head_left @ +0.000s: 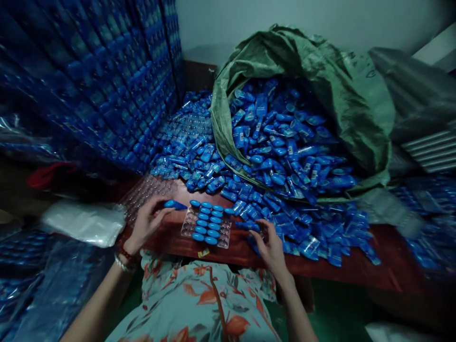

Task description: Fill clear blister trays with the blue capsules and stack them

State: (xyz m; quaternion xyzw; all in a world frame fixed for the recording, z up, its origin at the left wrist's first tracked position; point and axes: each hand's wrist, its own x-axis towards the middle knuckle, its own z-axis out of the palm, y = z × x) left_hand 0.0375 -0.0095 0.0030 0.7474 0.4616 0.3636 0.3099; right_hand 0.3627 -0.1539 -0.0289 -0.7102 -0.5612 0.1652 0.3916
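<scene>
Pale green cloth (pixel 199 299) with orange flowers covered the person's lap at six o'clock from a clear plastic tray (pixel 187 225), which lay on a red table (pixel 171 243). At four o'clock, the right hand (pixel 270 247) had its fingers curled in around at least one blue tube (pixel 247 225); one could not tell exactly how many it held. At nine o'clock, the left hand (pixel 147 225) pinched another tube (pixel 174 204) between thumb and fingers, its tip close to the tray. The tray looked roughly half done: two middle columns of tubes (pixel 214 220) were in place, plus one at each end of the far row, while most side cells remained to be filled. More clear trays (pixel 146 194) lay at ten o'clock. Farther off, loose tubes (pixel 309 244) spread at three o'clock, a green sack (pixel 359 95) spilled more at one, and tall blue stacks (pixel 117 95) rose at eleven.
</scene>
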